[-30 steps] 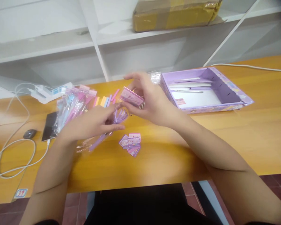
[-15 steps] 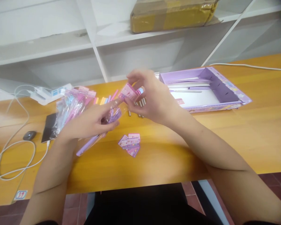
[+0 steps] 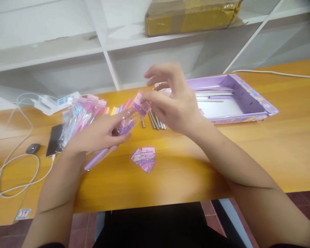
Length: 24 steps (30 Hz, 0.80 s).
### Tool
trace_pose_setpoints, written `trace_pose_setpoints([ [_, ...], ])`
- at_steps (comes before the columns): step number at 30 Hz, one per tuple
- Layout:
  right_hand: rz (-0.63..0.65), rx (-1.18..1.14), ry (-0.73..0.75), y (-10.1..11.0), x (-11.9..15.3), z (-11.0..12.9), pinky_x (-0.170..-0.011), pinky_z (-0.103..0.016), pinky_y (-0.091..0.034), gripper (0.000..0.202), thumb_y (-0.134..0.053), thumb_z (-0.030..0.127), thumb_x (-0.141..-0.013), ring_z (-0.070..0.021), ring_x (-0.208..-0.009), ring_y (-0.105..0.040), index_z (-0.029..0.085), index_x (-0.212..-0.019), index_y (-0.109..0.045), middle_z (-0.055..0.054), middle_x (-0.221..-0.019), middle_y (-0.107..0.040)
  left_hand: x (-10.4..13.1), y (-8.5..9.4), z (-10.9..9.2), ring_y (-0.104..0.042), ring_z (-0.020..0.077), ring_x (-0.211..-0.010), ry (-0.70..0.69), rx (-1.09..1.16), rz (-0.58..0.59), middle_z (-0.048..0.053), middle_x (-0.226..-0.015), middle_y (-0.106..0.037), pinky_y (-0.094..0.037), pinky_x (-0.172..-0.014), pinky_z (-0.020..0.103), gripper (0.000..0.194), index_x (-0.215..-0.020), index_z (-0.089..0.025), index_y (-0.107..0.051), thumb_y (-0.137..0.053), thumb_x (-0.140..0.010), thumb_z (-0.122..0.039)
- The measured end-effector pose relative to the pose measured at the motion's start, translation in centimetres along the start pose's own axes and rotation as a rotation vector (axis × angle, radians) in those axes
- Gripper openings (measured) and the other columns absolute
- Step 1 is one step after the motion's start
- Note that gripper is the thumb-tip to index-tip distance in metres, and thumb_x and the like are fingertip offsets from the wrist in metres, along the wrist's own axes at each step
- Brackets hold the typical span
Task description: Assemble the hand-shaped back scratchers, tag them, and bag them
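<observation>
My left hand [image 3: 103, 132] is closed around a clear plastic bag [image 3: 136, 120] holding a slim purple stick-like item [image 3: 97, 160], whose lower end slants toward the table's front edge. At the bag's upper end is a small pink printed card [image 3: 139, 103]; whether it sits fully inside, I cannot tell. My right hand [image 3: 174, 101] has its fingers spread, with the index fingertip at the card's right edge. Below both hands, several pink and purple printed cards [image 3: 144, 158] lie overlapping on the table. Several thin metal tubes [image 3: 156, 122] lie partly hidden under my right hand.
A purple open box [image 3: 222, 108] at the right holds papers and a metal rod. Filled clear packets [image 3: 80, 117] are piled at the left over a dark flat object [image 3: 53, 141]. Nearby are a black mouse [image 3: 33, 148], white cables and a power strip [image 3: 50, 105]. Shelves stand behind.
My right hand has opened its pinch on the card and drawn slightly up and right, uncovering more metal tubes. My left hand stays in place with the bag.
</observation>
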State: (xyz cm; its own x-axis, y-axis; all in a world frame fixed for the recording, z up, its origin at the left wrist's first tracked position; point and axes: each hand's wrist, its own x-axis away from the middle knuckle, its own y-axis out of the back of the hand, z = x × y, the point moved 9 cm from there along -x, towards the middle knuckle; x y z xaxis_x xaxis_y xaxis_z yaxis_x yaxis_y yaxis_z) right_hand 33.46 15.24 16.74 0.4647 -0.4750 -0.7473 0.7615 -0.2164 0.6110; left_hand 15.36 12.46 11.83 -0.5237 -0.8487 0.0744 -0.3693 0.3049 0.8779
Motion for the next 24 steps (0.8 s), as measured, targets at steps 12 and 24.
trace_pose_setpoints([
  [12, 0.152, -0.393, -0.081, -0.5, -0.5, -3.2, -0.101, -0.048, -0.058, 0.024, -0.074, 0.045, -0.105, -0.0276, -0.108, -0.068, 0.026, -0.091, -0.073, -0.009, -0.114, -0.073, 0.2, 0.1, 1.4, -0.053, 0.015, -0.054, 0.066, 0.012, 0.054, -0.007, -0.061, -0.056, -0.036, -0.055, 0.028, 0.069, -0.167, -0.028, -0.053, -0.067, -0.102, -0.048],
  [24, 1.238, -0.519, -0.353, -9.7, 7.2, -1.8, -0.067, -0.033, -0.047, 0.031, -0.072, 0.046, -0.102, -0.0173, -0.071, -0.066, 0.018, -0.092, -0.075, -0.003, -0.082, -0.074, -0.8, 2.0, 4.3, -0.05, 0.0125, -0.052, 0.212, 0.101, -0.082, -0.003, -0.057, -0.056, -0.033, -0.051, 0.027, 0.036, -0.079, -0.022, -0.066, -0.073, -0.096, -0.053],
])
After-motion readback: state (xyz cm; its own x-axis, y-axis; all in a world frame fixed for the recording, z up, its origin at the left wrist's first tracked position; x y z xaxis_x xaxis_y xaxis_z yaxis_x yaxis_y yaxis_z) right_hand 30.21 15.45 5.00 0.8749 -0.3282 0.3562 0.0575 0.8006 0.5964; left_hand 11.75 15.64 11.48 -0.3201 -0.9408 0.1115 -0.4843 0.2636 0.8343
